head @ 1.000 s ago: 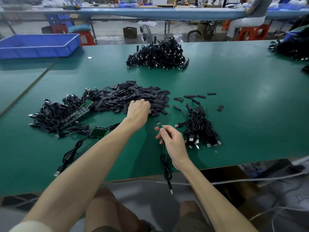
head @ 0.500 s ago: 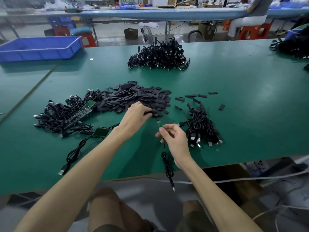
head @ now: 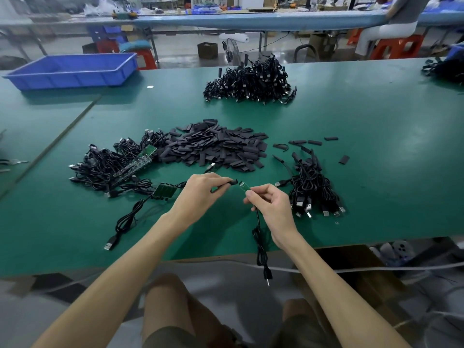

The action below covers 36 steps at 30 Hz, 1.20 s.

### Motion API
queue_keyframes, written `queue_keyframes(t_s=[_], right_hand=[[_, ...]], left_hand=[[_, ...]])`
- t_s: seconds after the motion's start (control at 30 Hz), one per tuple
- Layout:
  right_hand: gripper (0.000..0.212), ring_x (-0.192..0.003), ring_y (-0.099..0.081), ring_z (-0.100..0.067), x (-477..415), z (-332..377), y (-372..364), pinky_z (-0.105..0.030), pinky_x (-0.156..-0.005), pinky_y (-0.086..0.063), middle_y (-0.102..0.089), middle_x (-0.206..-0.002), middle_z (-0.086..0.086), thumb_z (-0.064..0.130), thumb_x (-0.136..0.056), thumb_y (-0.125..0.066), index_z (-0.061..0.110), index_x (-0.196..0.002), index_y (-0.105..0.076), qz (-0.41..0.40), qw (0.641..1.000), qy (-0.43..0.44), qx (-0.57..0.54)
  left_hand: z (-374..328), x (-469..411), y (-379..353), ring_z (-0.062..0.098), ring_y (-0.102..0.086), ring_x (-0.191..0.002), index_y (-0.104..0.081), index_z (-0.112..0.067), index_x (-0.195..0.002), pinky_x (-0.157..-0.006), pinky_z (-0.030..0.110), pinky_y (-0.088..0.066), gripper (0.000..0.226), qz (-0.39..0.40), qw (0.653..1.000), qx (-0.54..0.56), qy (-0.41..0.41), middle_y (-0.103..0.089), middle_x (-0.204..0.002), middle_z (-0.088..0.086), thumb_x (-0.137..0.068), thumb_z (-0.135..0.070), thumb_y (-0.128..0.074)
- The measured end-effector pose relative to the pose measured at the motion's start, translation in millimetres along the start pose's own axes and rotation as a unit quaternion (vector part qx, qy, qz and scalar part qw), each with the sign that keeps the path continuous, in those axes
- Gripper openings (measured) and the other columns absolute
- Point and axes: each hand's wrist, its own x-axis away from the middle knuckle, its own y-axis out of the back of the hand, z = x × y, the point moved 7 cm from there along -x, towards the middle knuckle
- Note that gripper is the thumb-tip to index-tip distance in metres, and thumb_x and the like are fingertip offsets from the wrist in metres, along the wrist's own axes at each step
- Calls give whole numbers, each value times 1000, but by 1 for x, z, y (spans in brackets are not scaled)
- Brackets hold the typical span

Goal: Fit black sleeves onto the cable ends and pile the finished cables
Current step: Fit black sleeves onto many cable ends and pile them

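A person's two bare arms reach over a dark green work surface (head: 376, 172). The left hand (head: 200, 194) pinches a short black tubular sleeve (head: 233, 182) between thumb and fingers (head: 218, 179). The right hand (head: 272, 209) pinches a thin black cable (head: 259, 237) just below its small green circuit-board end (head: 244, 188), with its fingers (head: 262, 191) curled. The rest of the cable hangs coiled past the surface's near edge. Sleeve and board end are held just apart, above the surface.

Behind the hands lies a heap of loose black sleeves (head: 216, 149). To its left is a tangle of black cables with green boards (head: 113, 167). Right of the hands lies a smaller bundle of black cables (head: 311, 187), and farther back a large pile of black cables (head: 251, 81). A blue plastic tray (head: 72, 71) stands at far left.
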Motion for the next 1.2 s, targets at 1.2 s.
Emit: queue_keyframes(t_s=[1.2], right_hand=[[15, -69, -70, -14, 4, 2, -12, -23, -58, -50, -79, -79, -7, 17, -94, -76, 7, -102, -67, 67, 996, -15, 49]], left_hand=[[-29, 11, 1, 29, -57, -102, -72, -5, -120, -90, 40, -50, 25, 154, 966, -138, -155, -66, -108, 13, -101, -18, -61]])
